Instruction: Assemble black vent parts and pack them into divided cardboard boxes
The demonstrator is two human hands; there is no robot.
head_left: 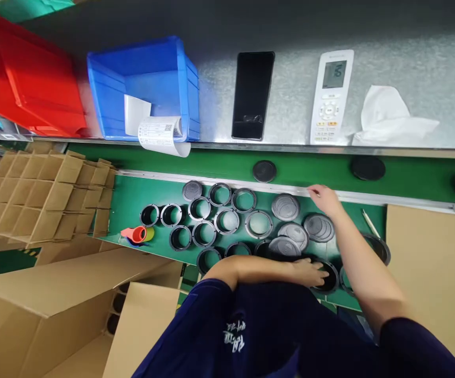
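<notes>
Low on the green worktable, my left hand [308,272] grips a black ring [333,279], its fingers bent over the near rim into the opening. My right hand [324,198] is raised toward the pale strip at the table's back, with fingers pressed together; whatever they hold, if anything, is too small to see. Round black vent caps [286,207] lie between the hands, some overlapping, and another cap [319,227] sits beside my right forearm. Several open black rings [226,221] stand to the left. A dark ring [378,249] is partly behind my right arm.
Above hangs a metal shelf with a blue bin [190,94], a phone [253,94], a white remote [332,97] and crumpled tissue [393,118]. Cardboard dividers [42,194] and an open carton [70,278] are left. Orange tape [133,233], a white pen [370,223] and cardboard [432,273] flank the rings.
</notes>
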